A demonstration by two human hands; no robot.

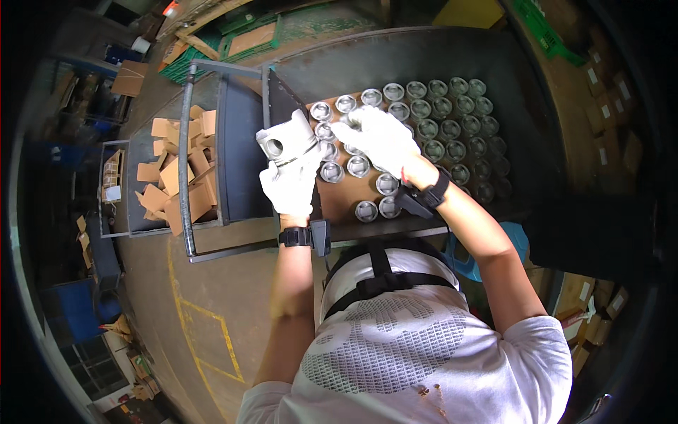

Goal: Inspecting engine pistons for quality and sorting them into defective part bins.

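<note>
My left hand, in a white glove, is closed on a silver metal piston. The piston is tilted on its side, its round pin hole facing me, beside the dark upright panel. To its right, my right hand, gloved too, hovers over the rows of pistons with its fingers apart and slightly bent. Nothing shows between those fingers. Many more pistons stand in rows on a brown cardboard sheet on the dark workbench. The right hand and wrist hide some of them.
On the left, a metal-framed bin adjoins a heap of folded cardboard pieces. Green crates stand behind the bench. Stacked cartons line the far right. A blue plastic stool is partly visible by my right arm.
</note>
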